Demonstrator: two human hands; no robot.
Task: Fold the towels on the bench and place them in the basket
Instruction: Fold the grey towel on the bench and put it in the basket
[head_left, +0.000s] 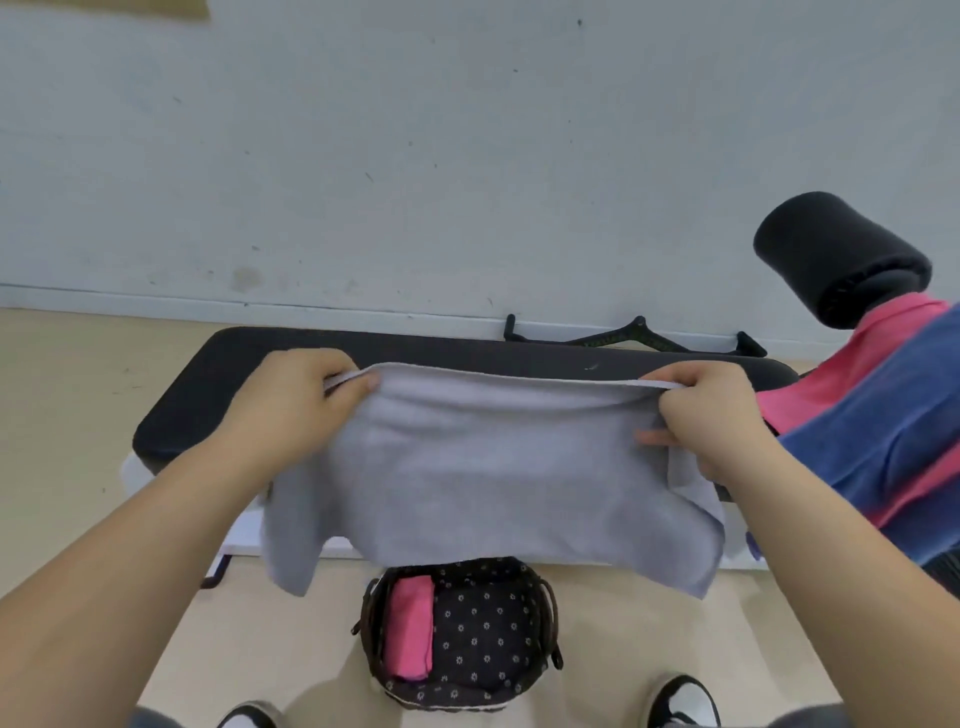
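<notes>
Both hands are gripping a grey towel (483, 467) over the bench.

The left hand (291, 405) is pinching the towel's top edge at about ten o'clock, thumb on the near side, fingers curled behind; the right hand (711, 415) is clamping the same edge at two o'clock, fingers bunching the cloth. The towel is sagging between them and draping off the near side of the black padded bench (208, 395), its lower edge hanging just above the basket (545, 613) at six o'clock. A folded pink towel (410, 629) is lying inside the basket against its left wall. At three o'clock, a pink towel (826, 379) and a blue towel (872, 431) are lying draped over the bench's right end, below a black foam roller (841, 254).
</notes>
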